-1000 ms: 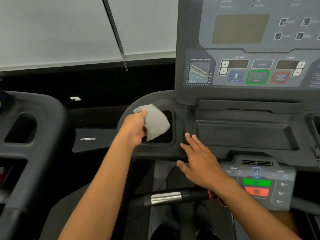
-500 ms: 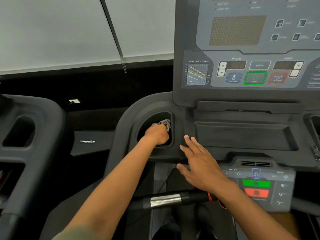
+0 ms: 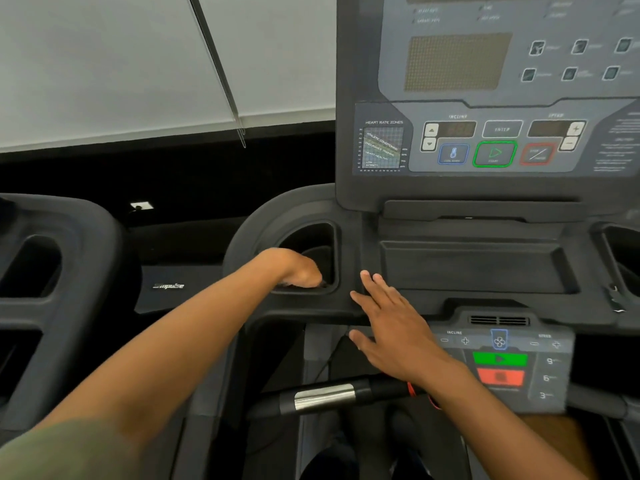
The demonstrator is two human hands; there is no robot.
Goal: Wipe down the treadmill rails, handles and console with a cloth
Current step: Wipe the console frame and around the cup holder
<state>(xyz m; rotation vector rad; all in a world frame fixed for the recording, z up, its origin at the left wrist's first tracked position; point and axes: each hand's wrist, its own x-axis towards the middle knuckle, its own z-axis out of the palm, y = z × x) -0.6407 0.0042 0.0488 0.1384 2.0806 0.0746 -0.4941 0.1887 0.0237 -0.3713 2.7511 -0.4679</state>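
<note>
Cloth, held up over the cup holder (image 3: 341, 244) a second ago, is now out of sight down inside it under the left hand (image 3: 301, 271); fingers are buried, so I can't tell the grip. Likely wiping the pocket interior. Right hand (image 3: 394, 327) is just beside, fingers straight and lightly spread, flat on the console ledge (image 3: 450, 301). Button panel (image 3: 485, 147) above probably still to do.

This is a single view, from a wide-angle camera worn on the person's head. It faces forward and down at the dark grey treadmill console with a pale grey button panel (image 3: 485, 140), which is very near and fills the upper right. The black handlebar with a silver metal band (image 3: 323, 396) lies low in the picture — almost under the camera. A second dark grey treadmill frame (image 3: 59, 278) stands at the left edge, a white wall behind it.
</note>
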